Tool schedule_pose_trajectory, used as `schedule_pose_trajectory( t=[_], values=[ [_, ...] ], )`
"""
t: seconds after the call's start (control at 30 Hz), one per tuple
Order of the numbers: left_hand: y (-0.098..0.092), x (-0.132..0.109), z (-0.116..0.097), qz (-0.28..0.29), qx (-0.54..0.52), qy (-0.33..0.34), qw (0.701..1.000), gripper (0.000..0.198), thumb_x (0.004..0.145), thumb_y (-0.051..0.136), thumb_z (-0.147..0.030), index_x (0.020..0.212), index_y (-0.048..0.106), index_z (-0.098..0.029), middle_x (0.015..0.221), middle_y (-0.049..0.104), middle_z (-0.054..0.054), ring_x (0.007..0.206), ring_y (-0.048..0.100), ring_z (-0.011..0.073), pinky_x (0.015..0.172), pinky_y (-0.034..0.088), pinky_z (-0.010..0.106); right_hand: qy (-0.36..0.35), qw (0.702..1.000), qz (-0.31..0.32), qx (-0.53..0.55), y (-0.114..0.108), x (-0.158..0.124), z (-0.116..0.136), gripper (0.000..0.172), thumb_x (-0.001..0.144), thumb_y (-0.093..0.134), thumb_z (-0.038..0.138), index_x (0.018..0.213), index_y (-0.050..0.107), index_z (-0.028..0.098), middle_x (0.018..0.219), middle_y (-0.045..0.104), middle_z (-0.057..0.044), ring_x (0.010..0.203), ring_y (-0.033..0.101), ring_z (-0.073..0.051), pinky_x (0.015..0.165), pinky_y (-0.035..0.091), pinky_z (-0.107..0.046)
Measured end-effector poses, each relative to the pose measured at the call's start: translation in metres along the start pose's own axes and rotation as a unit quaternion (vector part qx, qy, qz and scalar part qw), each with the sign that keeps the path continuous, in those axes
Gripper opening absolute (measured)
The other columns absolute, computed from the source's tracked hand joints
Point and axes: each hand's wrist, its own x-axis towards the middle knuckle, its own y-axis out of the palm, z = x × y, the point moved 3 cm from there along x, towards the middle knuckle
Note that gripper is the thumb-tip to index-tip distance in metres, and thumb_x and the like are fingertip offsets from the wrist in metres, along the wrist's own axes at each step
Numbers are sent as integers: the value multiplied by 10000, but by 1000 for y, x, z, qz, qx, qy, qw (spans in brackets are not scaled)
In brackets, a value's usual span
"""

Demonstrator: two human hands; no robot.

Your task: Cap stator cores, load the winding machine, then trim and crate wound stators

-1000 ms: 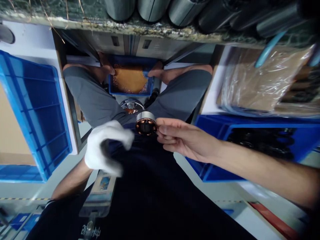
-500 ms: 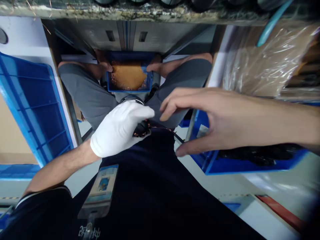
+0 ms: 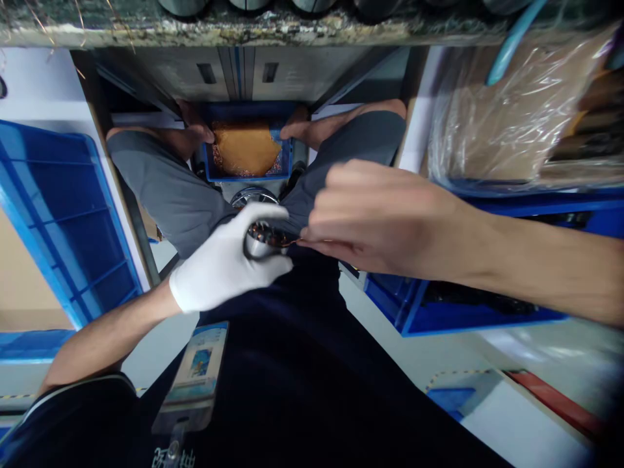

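My left hand (image 3: 227,263), in a white glove, is wrapped round a small motor stator (image 3: 260,246) above my lap. The stator has a silvery metal side, and its black end with copper windings faces up. From its right side a thin copper wire (image 3: 292,242) runs to my bare right hand (image 3: 385,221). Thumb and fingers of the right hand are pinched together on this wire, and the hand is somewhat blurred. Part of the stator is hidden by the gloved fingers and palm.
A blue bin (image 3: 207,170) with copper scraps and an orange-brown sheet lies between my feet. Blue crates stand at the left (image 3: 112,214) and right (image 3: 409,325). A worn bench edge (image 3: 292,32) crosses the top, and plastic-wrapped cardboard (image 3: 497,130) lies at right.
My right hand has gone from open and spread to pinched on the copper wire, moving slightly left. My left hand has turned the stator, so its metal side and windings show more.
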Motion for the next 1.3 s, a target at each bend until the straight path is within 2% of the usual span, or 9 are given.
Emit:
schedule_pose_trajectory(
  t=[0.1, 0.27, 0.4, 0.5, 0.6, 0.7, 0.83, 0.97, 1.3],
  values=[
    [-12, 0, -9, -126, 191, 141, 963, 519, 879, 856, -249, 1382, 728, -259, 1262, 816, 108, 1178, 812, 323, 1069, 663, 476, 52, 991, 115, 53, 0, -2, -16, 409, 820, 1026, 561, 1001, 820, 259, 1088, 737, -54, 957, 684, -224, 751, 530, -352],
    [-11, 9, -18, -62, 235, 203, 949, 83, 1014, 756, -294, 949, 728, -251, 902, 758, 69, 982, 779, 298, 1015, 656, 497, 200, 873, 277, 349, 37, -11, -32, 430, 1042, 822, 560, 828, 622, 245, 697, 600, 51, 626, 594, -137, 559, 460, -270],
    [-9, 3, -13, -67, 155, 75, 983, 305, 911, 861, -316, 1180, 728, -259, 1067, 828, 55, 1013, 807, 285, 948, 659, 433, -52, 987, 134, 70, 34, -4, -15, 325, 1134, 691, 308, 823, 614, 252, 705, 564, 40, 639, 503, -148, 611, 436, -315],
    [-16, -4, -3, -8, -39, -25, 999, 341, 914, 877, -349, 1177, 682, -254, 1082, 826, 30, 956, 813, 237, 871, 658, 360, -213, 967, 35, -138, 27, 0, -8, 227, 1136, 615, 196, 968, 742, 280, 786, 648, -9, 734, 575, -207, 738, 516, -395],
    [-49, -16, -1, -60, -126, 12, 990, 381, 990, 781, -383, 1318, 665, -228, 1209, 811, 102, 1063, 809, 267, 932, 670, 403, -201, 967, 26, -157, 36, 17, -14, 118, 1123, 687, 344, 1118, 797, 299, 920, 727, -58, 892, 692, -262, 838, 594, -434],
    [-107, -38, -5, -243, -21, 99, 965, 537, 1009, 773, -410, 1496, 617, -246, 1416, 765, 154, 1219, 795, 309, 1042, 668, 471, -165, 972, 52, -162, 56, 34, -14, 217, 1089, 733, 476, 1200, 814, 308, 1028, 772, -86, 1027, 750, -298, 919, 642, -455],
    [-198, -49, -5, -477, 185, 148, 846, 596, 952, 865, -339, 1487, 606, -290, 1525, 722, 114, 1430, 716, 317, 1274, 558, 527, -102, 973, 91, -185, 80, 24, -23, 334, 1070, 727, 545, 1287, 821, 310, 1166, 815, -109, 1176, 785, -328, 1029, 675, -476],
    [-268, -18, 6, -519, 234, 170, 804, 582, 941, 874, -362, 1462, 620, -306, 1543, 719, 93, 1461, 690, 308, 1307, 538, 492, -31, 969, 140, -201, 87, -14, -66, 370, 1056, 738, 498, 1359, 832, 309, 1305, 844, -113, 1281, 809, -342, 1113, 692, -476],
    [-273, 28, 24, -639, 326, 75, 693, 619, 952, 914, -469, 1494, 734, -230, 1379, 772, 154, 1354, 669, 385, 1250, 495, 586, 101, 972, 156, -141, 97, -39, -120, 441, 1091, 652, 435, 1484, 813, 319, 1441, 824, -106, 1258, 845, -294, 1163, 675, -394]
  ],
)
